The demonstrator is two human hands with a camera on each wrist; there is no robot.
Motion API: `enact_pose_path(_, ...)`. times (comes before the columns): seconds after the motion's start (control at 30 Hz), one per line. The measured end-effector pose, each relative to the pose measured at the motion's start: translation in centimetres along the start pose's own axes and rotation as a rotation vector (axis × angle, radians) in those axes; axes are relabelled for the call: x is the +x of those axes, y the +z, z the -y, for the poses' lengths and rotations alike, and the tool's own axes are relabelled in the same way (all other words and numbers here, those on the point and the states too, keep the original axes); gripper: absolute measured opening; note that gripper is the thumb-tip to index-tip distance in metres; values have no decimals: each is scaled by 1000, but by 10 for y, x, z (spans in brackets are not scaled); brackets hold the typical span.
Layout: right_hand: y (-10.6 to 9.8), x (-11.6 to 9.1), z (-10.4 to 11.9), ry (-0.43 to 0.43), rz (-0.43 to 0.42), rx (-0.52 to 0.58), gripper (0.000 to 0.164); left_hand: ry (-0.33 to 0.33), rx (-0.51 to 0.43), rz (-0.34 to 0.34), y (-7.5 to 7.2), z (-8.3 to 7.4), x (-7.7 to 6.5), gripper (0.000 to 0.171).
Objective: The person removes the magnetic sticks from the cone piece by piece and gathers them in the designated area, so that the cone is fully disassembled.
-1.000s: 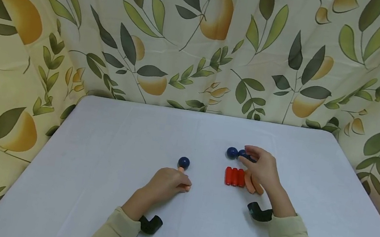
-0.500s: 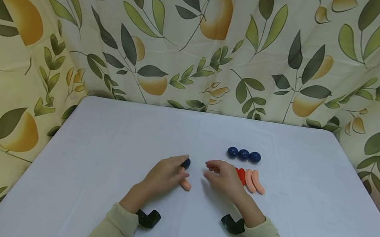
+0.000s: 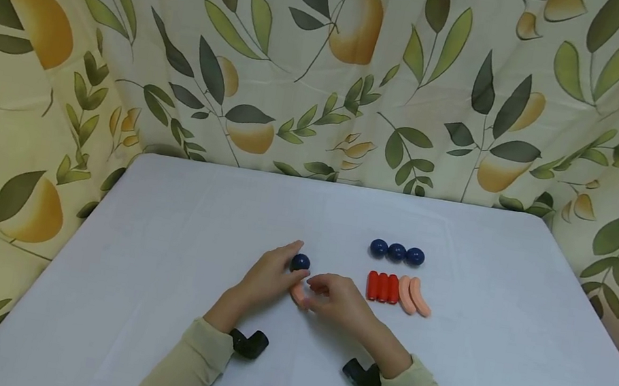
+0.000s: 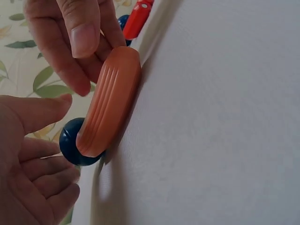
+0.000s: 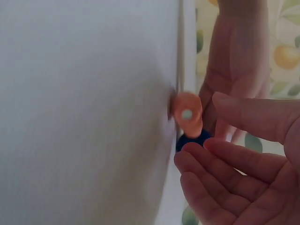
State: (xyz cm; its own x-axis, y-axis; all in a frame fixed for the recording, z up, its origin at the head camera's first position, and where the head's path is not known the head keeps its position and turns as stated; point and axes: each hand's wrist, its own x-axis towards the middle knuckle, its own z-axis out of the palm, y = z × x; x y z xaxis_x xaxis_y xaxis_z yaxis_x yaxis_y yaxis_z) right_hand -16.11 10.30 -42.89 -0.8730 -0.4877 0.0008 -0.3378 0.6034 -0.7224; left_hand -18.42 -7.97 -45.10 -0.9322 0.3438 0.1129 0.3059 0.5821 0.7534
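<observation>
On the white table a dark blue ball [image 3: 300,262] lies against the far end of a curved, orange-pink, sausage-like piece [image 3: 298,294]. My left hand [image 3: 268,274] is beside both, fingers by the ball and thumb reaching over where they meet. In the left wrist view the thumb stands off the grooved piece [image 4: 112,101], while the fingers lie close to the ball [image 4: 75,143]. My right hand [image 3: 344,303] is at the piece's near end. Its thumb and fingers are parted in the right wrist view, where a pale round spot marks the piece's end [image 5: 187,115].
To the right are three blue balls [image 3: 397,253] in a row. Below them lie three red cylinders [image 3: 382,288] side by side, with two more curved orange-pink pieces [image 3: 412,296] next to them. A leaf-and-fruit patterned curtain [image 3: 324,89] hangs behind the table [image 3: 193,216].
My right hand has left the blue balls at the right and travelled left to the orange-pink piece. My left hand has shifted from that piece up toward the lone ball, its fingers spreading.
</observation>
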Motion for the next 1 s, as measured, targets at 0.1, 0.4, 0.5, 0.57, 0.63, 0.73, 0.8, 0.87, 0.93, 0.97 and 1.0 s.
enact_pose_path(0.1, 6, 2, 4, -28, 11, -20, 27, 43, -7, -9, 1, 3, 2, 53)
enact_pose_path(0.4, 13, 4, 8, -39, -76, -89, 14, 107, -9, -42, 2, 6, 3, 37)
enact_pose_path(0.5, 13, 5, 9, -27, -76, -100, 14, 105, -13, -54, 3, 7, 4, 35)
enact_pose_path(0.57, 13, 5, 9, -30, -68, -110, 13, 99, -15, -63, 3, 7, 4, 35)
enact_pose_path(0.63, 11, 5, 9, -34, -55, -110, 12, 92, -11, -69, 4, 7, 5, 34)
enact_pose_path(0.73, 9, 4, 8, -37, -38, -107, 11, 79, 10, -74, 4, 5, 6, 32)
enact_pose_path(0.8, 7, 2, 7, -33, -24, -101, 11, 59, 21, -73, 4, 2, 8, 31)
enact_pose_path(0.87, 6, 0, 6, -35, -16, -96, 10, 34, 38, -81, 5, -1, 10, 31)
enact_pose_path(0.93, 4, -3, 5, -34, -14, -95, 10, 11, 40, -90, 4, -3, 12, 30)
enact_pose_path(0.97, 3, -5, 4, -34, -13, -99, 10, 1, 37, -94, 4, -4, 12, 30)
enact_pose_path(1.0, 3, -6, 3, -36, -15, -105, 10, -2, 35, -98, 5, -4, 13, 30)
